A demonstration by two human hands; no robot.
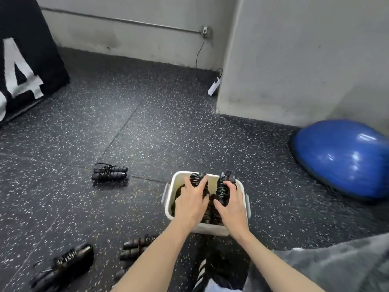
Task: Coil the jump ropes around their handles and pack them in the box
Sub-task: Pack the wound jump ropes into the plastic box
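Head view looks down on a white box (168,197) standing on the speckled black floor (147,127). Both hands are over it. The left hand (192,199) curls its fingers round a coiled jump rope (196,179) whose upper end pokes above the box's far rim; the right hand (230,204) grips a second coiled rope (224,186) the same way. Both hands cover most of the box's inside, so only dark rope bundles show between and below them, and their number cannot be told. A wound rope (109,173) lies on the floor well left of the box. Nearer, another bundle (134,247) is partly hidden by the left forearm, and a blurred one (65,264) runs off the bottom-left edge. A blue ball (345,159) is cut off at the right edge.
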